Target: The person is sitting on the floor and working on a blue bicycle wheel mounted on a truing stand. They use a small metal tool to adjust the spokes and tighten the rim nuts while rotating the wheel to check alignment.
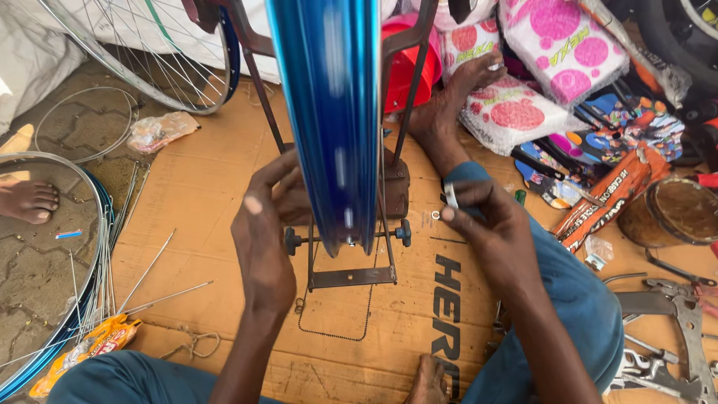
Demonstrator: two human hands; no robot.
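Observation:
A shiny blue bicycle rim (329,112) stands upright in a dark metal truing stand (351,275) on a sheet of cardboard. My left hand (263,228) rests against the rim's left side, fingers partly curled, thumb up. My right hand (482,217) is just right of the rim and pinches a small metal tool (451,196) between thumb and fingers. My own foot (449,97) stretches out beyond the stand, and my blue trouser leg (576,299) lies to the right.
Loose spokes (153,288) and stacked rims (52,299) lie left, with another person's foot (28,200). A spoked wheel (161,52) leans at the back. A red bucket (407,63), pink-dotted packets (557,45), a wooden bowl (673,213) and metal tools (666,337) crowd the right.

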